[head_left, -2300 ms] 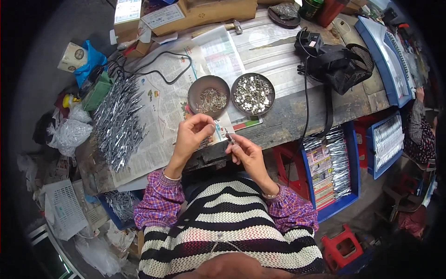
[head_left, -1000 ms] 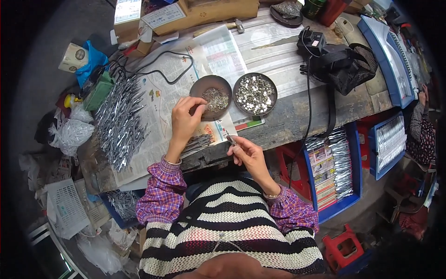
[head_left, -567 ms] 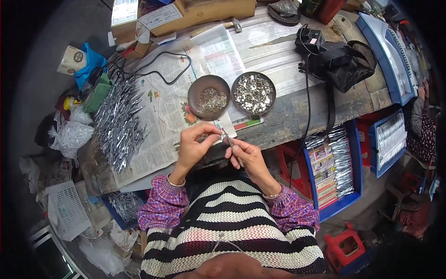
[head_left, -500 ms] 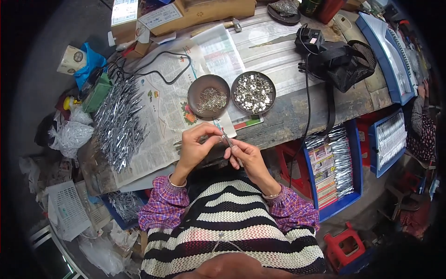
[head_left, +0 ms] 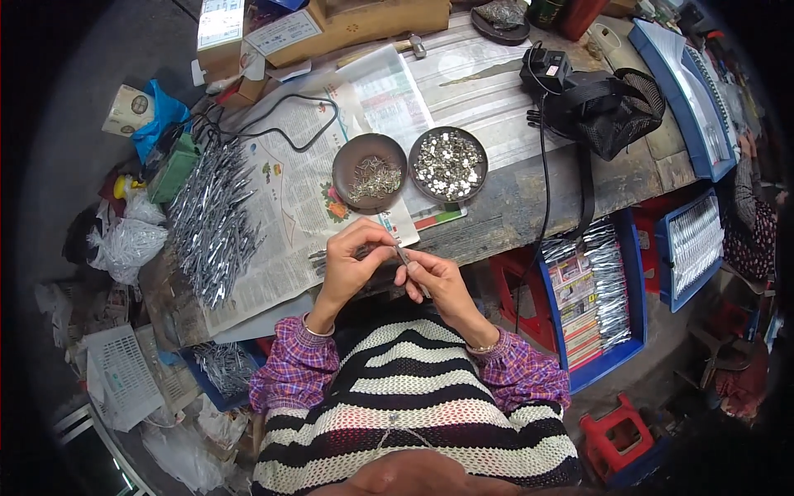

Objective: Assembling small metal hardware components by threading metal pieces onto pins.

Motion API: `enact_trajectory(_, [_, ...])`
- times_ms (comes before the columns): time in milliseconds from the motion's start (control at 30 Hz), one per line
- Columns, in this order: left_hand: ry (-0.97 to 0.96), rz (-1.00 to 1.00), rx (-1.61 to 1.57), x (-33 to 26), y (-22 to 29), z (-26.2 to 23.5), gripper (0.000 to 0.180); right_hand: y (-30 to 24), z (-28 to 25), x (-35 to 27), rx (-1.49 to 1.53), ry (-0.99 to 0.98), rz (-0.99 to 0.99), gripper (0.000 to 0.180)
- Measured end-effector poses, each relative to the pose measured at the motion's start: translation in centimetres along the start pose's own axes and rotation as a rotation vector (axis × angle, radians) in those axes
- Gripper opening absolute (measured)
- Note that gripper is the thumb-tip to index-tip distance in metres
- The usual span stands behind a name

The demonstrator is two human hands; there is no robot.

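My left hand (head_left: 351,264) and my right hand (head_left: 434,279) meet at the near edge of the workbench (head_left: 529,178), fingertips together on a thin silver metal piece (head_left: 407,258). My right hand grips the piece by its lower end; my left hand pinches at its upper end, and I cannot tell whether a small part is between those fingers. Just beyond the hands stand two round brown dishes: the left dish (head_left: 370,161) holds small metal clips, the right dish (head_left: 449,164) holds shiny small flat parts.
Newspaper (head_left: 289,190) covers the bench. A big heap of silver metal pieces (head_left: 211,219) lies at the left. A black mesh bag (head_left: 612,103) and cable sit at the right. Blue trays (head_left: 591,289) of finished pieces stand below the bench, with a red stool (head_left: 616,430).
My left hand reached out to the left dish, then came back to the right hand. Both hands now hold together over the thin metal piece at the bench edge.
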State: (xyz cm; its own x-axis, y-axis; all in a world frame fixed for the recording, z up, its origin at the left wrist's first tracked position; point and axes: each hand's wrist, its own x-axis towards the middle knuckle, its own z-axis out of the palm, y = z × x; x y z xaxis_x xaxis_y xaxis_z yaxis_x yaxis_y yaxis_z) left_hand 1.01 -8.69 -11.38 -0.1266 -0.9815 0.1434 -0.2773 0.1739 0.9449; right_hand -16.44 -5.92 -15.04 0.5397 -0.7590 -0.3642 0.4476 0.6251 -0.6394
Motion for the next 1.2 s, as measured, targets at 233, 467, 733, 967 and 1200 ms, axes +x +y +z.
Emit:
enact_trajectory(233, [0.006, -0.027, -0.046, -0.2, 0.1, 0.0, 0.012, 0.0, 0.2, -0.2, 0.001, -0.007, 0.007, 0.035])
enact_trajectory(467, [0.026, -0.007, -0.064, -0.3, -0.5, 0.0, 0.013, 0.0, 0.2, -0.2, -0.011, -0.010, 0.022, 0.035])
enact_trajectory(733, [-0.030, -0.025, -0.025, -0.6, -0.8, -0.2, 0.014, 0.1, 0.1, -0.1, -0.018, 0.005, 0.028, 0.034])
enact_trajectory(967, [0.029, -0.066, -0.123, -0.8, -1.4, -0.2, 0.013, -0.1, 0.1, 0.0, -0.035, -0.028, 0.041, 0.033])
enact_trajectory(1200, [0.063, 0.038, 0.065, -0.9, -0.8, -0.1, 0.016, -0.1, 0.4, -0.1, -0.065, 0.002, 0.031, 0.034])
